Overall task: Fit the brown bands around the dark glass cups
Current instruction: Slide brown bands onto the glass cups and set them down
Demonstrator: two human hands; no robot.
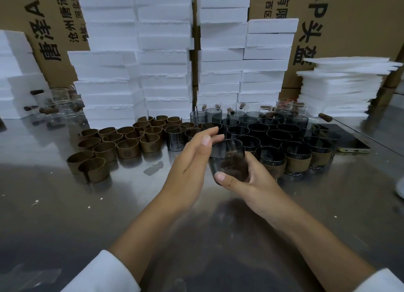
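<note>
At the centre of the frame the right hand [247, 182] grips a dark glass cup [228, 158], thumb across the front and fingers curled behind its base, holding it tilted above the table [65, 215]. The cup is smoky grey and see-through, straight-walled with a thin rim; its lower half looks darker, and whether a band sits there cannot be told. The left hand [192, 158] is loose, fingers stretched out and holding nothing, just beside the cup's rim. Left of centre stand the brown bands [122, 143], open-seamed rings set upright in a cluster, with one lone cup [176, 138] among them. Right of centre the other dark cups [262, 132] are packed close, and the front row [299, 160] wears brown bands around the lower wall. White foam boxes [164, 51] are stacked behind
</note>
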